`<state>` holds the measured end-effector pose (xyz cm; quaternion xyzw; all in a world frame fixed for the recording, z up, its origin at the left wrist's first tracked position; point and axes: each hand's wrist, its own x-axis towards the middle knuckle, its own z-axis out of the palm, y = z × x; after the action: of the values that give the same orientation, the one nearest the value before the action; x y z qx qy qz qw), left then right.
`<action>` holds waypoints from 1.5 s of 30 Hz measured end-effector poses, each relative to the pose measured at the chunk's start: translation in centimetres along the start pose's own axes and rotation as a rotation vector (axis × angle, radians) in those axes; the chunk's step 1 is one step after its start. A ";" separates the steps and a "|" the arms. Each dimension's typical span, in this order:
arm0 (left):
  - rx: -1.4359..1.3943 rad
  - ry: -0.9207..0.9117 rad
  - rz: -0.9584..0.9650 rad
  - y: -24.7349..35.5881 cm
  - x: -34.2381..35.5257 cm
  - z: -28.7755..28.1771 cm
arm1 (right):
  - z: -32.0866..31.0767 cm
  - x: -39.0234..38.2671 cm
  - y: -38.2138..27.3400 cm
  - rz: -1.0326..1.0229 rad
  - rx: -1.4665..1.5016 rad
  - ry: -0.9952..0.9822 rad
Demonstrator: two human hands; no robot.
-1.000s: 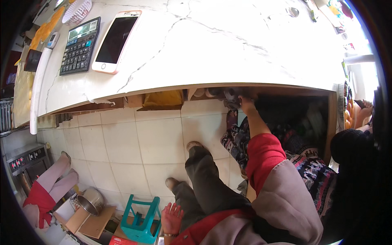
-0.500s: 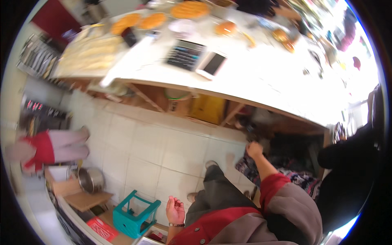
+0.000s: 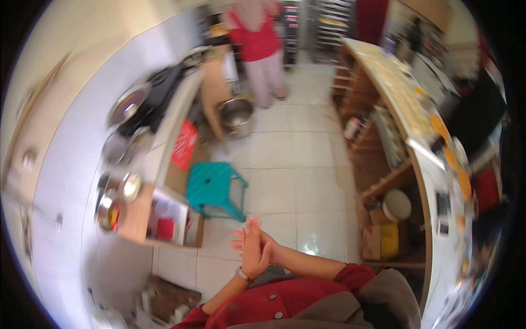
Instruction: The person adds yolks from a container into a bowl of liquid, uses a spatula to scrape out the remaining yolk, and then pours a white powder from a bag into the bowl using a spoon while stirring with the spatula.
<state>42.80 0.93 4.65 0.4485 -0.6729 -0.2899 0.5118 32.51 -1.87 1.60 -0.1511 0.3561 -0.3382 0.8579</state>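
Observation:
In front of my red and grey-brown top, my two hands are pressed together over the tiled floor. My left hand (image 3: 254,255), with a metal-band watch (image 3: 244,275) at its wrist, lies against the palm side of my right hand (image 3: 273,251). The fingers of both are stretched out and slightly blurred. I see nothing held between the palms, though where they meet is hidden. Just beyond the fingertips stands a teal plastic stool (image 3: 211,182).
Left is a counter (image 3: 174,137) with pans and a stove (image 3: 159,98). A steel pot (image 3: 235,116) stands on the floor beyond the stool. A person in red (image 3: 257,41) stands at the far end. Along the right runs a long white-topped counter (image 3: 419,164) with dough and shelves.
My view has swung left from the white-topped counter to the aisle. My hands, apart before with the right one closed near the shelves, have come together in front of me.

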 end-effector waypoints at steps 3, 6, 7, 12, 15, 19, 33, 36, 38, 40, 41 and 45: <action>0.677 -0.062 -0.065 -3.3 -1.2 -6.6 | 7.4 3.3 -2.0 0.146 0.147 -0.351; 0.321 0.458 -0.485 -7.4 -2.8 -13.2 | 14.4 3.6 -3.4 0.177 0.032 -0.526; 0.332 0.509 -0.501 -7.4 -3.2 -15.0 | 15.9 3.8 -3.5 0.087 -0.115 -0.574; -0.611 1.028 -0.036 -2.6 0.4 -19.1 | 15.2 9.0 5.9 0.489 -0.519 -0.554; -0.484 1.080 0.036 -1.9 1.6 -20.1 | 16.4 10.3 5.9 0.756 -0.372 -0.583; -0.436 1.064 0.184 -2.2 4.4 -20.9 | 16.3 12.7 4.9 0.772 -0.357 -0.673; -1.998 0.486 0.104 -0.6 15.0 -21.8 | 20.6 18.1 -4.3 0.461 -0.674 -0.846; -1.885 0.330 0.060 -1.3 15.8 -22.4 | 21.9 20.9 -2.2 0.598 -0.512 -0.606; -1.771 0.281 0.022 -2.5 16.3 -23.7 | 22.7 22.5 -2.0 0.775 -0.336 -0.342; -1.093 0.740 0.006 -4.7 17.1 -26.6 | 24.7 23.3 -4.9 0.316 -1.084 -0.949; -0.948 0.910 0.008 -6.8 17.7 -28.6 | 25.7 24.1 -5.5 0.327 -1.085 -0.953; -0.807 1.525 -0.047 -13.4 18.1 -36.2 | 31.2 27.5 -4.8 -0.697 -1.064 -1.099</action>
<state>79.97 -18.61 12.17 0.3184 0.0182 -0.1372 0.9378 66.74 -23.65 11.90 -0.7800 -0.0678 -0.2493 0.5700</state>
